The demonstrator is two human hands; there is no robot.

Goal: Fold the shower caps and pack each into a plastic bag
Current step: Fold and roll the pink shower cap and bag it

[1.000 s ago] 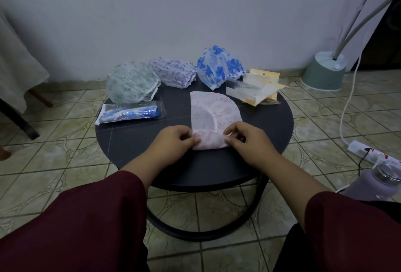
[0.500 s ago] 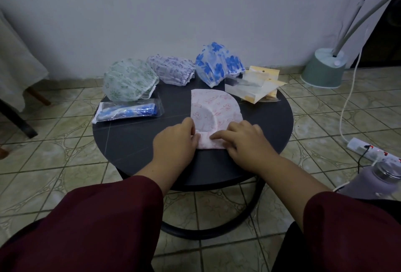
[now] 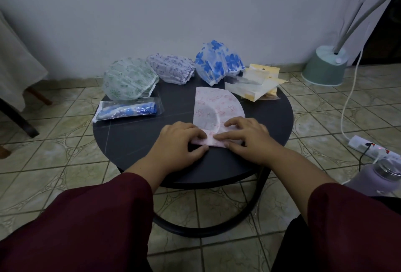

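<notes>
The near edge of the pink shower cap (image 3: pixel 217 110) is pinched by the left hand (image 3: pixel 180 141), thumb below and fingers curled over the fold, while the right hand (image 3: pixel 245 136) is laid across the same folded strip with fingers fairly straight, pressing it flat against the round dark desk (image 3: pixel 271 119). The cap is spread as a half-disc in the middle of the desk, only its nearest part turned over — the folding of this one is judged barely begun. To the left, one blue cap is seen already sealed in a clear bag (image 3: pixel 128 111). Further back, three caps are left unfolded: a green-patterned cap (image 3: pixel 128 78), a lilac-patterned cap (image 3: pixel 171 68) and a blue-flowered cap (image 3: pixel 217 61). Beside them, at the right rear, a pile of empty plastic bags (image 3: pixel 253 85) is kept — so one packed, one in hand, three waiting.
</notes>
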